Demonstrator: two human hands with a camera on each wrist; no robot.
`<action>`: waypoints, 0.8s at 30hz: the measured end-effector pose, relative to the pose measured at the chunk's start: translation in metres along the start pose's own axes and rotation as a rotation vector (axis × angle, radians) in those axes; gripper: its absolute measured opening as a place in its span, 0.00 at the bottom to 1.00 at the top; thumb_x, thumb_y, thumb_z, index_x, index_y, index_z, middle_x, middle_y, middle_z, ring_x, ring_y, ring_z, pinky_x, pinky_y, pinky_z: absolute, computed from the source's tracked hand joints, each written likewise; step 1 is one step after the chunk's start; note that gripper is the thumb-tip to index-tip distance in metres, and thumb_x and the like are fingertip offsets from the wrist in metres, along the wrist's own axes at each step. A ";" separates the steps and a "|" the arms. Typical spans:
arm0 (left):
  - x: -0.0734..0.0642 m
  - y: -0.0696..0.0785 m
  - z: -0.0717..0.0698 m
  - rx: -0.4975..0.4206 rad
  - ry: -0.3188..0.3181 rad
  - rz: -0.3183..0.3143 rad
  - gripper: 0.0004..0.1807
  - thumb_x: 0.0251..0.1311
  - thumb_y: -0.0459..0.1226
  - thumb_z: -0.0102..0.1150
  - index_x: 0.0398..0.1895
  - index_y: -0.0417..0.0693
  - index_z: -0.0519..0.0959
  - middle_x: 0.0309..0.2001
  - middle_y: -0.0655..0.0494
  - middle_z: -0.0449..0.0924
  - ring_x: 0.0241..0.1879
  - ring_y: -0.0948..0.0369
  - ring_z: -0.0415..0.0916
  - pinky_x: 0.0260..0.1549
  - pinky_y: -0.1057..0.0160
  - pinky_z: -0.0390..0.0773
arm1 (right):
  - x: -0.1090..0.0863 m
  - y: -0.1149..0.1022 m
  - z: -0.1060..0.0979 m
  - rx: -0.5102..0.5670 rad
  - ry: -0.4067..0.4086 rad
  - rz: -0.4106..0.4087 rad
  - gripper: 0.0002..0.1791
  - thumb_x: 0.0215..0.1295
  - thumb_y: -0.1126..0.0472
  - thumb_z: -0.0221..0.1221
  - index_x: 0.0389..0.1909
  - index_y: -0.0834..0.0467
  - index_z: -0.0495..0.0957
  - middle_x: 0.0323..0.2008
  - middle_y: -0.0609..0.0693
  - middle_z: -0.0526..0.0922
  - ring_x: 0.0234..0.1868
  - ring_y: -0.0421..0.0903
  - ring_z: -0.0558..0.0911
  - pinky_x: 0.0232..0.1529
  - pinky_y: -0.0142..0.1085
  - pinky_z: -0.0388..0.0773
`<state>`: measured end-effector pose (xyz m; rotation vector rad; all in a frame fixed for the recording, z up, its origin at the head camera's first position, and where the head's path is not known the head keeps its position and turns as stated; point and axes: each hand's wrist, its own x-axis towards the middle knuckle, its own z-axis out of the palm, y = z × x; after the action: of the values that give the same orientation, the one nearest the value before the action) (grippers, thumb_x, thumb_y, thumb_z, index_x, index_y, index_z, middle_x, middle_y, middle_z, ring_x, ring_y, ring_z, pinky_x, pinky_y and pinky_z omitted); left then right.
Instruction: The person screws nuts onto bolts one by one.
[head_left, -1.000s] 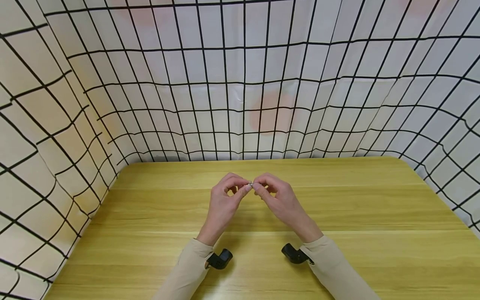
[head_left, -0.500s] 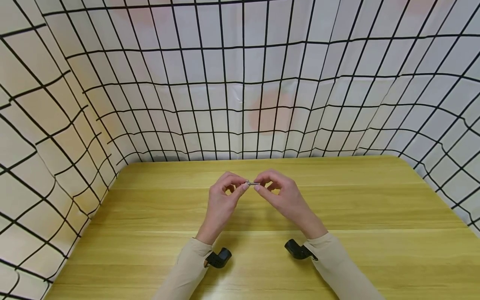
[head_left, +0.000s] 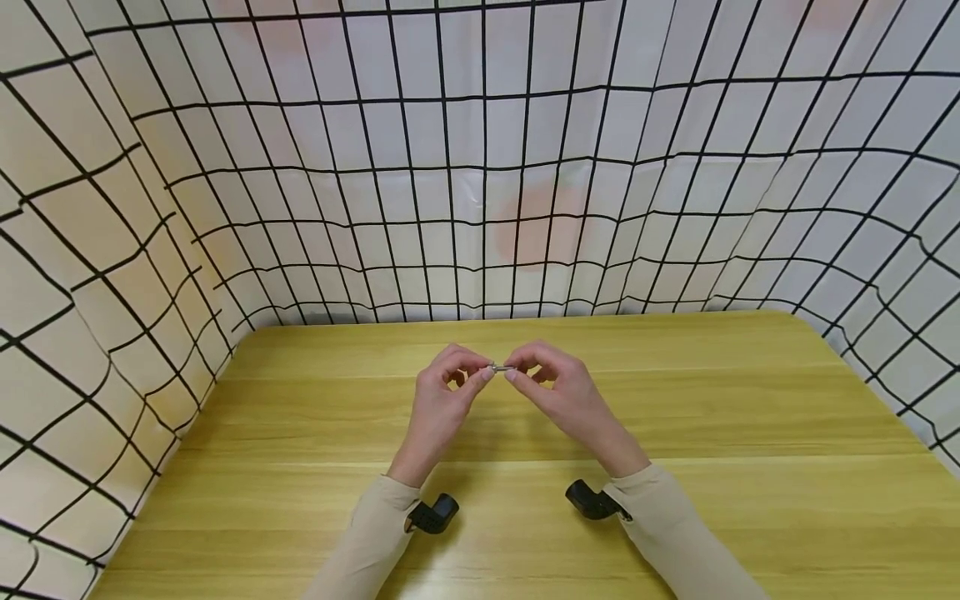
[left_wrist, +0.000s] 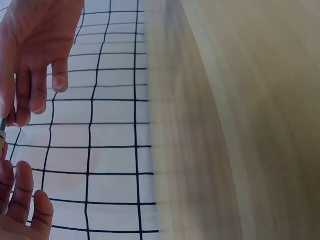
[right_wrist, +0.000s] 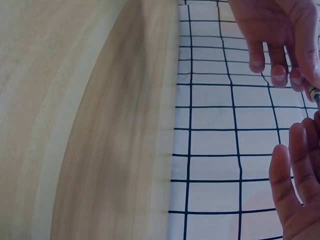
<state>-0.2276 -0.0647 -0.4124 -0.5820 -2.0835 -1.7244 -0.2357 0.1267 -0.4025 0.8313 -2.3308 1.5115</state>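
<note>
A small silver metal screw (head_left: pixel 502 368), with a wider part at its left end, spans the short gap between my two hands above the table. My left hand (head_left: pixel 441 398) pinches the wider end between thumb and fingertips. The other end of the thin shaft is pinched by my right hand (head_left: pixel 561 390). In the right wrist view the ringed end of the screw (right_wrist: pixel 314 93) shows at the frame's right edge, against the left fingertips. The left wrist view catches just a sliver of it. Fingertips hide both ends, and the spare fingers of each hand are loosely bent.
A wooden table (head_left: pixel 300 467) lies under both hands. White sheeting with a black grid (head_left: pixel 420 200) rises behind the table and along its sides. Black wrist cameras (head_left: pixel 435 513) stick out from both beige sleeves (head_left: pixel 378 529).
One second ago the fingertips nearly met and the screw was mostly covered. The right hand then drew right, baring the shaft; now both hands sit slightly further left and a little closer together.
</note>
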 end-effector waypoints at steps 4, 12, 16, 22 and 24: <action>0.000 -0.001 -0.001 0.023 -0.005 -0.014 0.04 0.63 0.36 0.65 0.35 0.46 0.85 0.32 0.59 0.77 0.34 0.60 0.71 0.36 0.56 0.68 | -0.001 0.001 0.002 0.001 -0.003 0.045 0.05 0.69 0.58 0.62 0.41 0.55 0.81 0.36 0.41 0.81 0.37 0.43 0.77 0.37 0.40 0.74; -0.002 -0.003 -0.002 0.064 -0.005 -0.059 0.04 0.63 0.38 0.65 0.35 0.48 0.85 0.31 0.62 0.76 0.34 0.61 0.71 0.35 0.60 0.67 | -0.002 -0.001 0.004 -0.007 -0.019 0.125 0.09 0.68 0.54 0.62 0.42 0.54 0.82 0.37 0.42 0.82 0.38 0.43 0.78 0.37 0.41 0.74; -0.004 -0.005 -0.002 0.059 -0.024 -0.103 0.04 0.63 0.38 0.65 0.35 0.47 0.85 0.31 0.60 0.76 0.33 0.59 0.71 0.34 0.60 0.66 | -0.004 0.001 0.005 0.012 -0.032 0.178 0.08 0.68 0.54 0.62 0.42 0.54 0.83 0.37 0.43 0.83 0.38 0.45 0.78 0.35 0.39 0.75; -0.003 -0.008 -0.003 0.076 -0.055 -0.216 0.02 0.61 0.36 0.67 0.35 0.48 0.85 0.31 0.57 0.79 0.32 0.58 0.69 0.31 0.62 0.66 | -0.003 0.008 0.007 0.011 -0.058 0.226 0.09 0.68 0.56 0.63 0.42 0.56 0.83 0.37 0.47 0.84 0.36 0.47 0.79 0.35 0.39 0.75; -0.003 -0.010 -0.003 0.089 -0.072 -0.248 0.02 0.61 0.36 0.67 0.35 0.47 0.85 0.31 0.58 0.79 0.32 0.58 0.69 0.32 0.62 0.66 | -0.003 0.011 0.007 0.012 -0.071 0.243 0.08 0.68 0.56 0.62 0.42 0.56 0.83 0.38 0.48 0.84 0.37 0.48 0.78 0.36 0.40 0.75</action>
<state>-0.2307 -0.0699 -0.4217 -0.3766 -2.3540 -1.7512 -0.2388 0.1247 -0.4154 0.6321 -2.5542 1.6148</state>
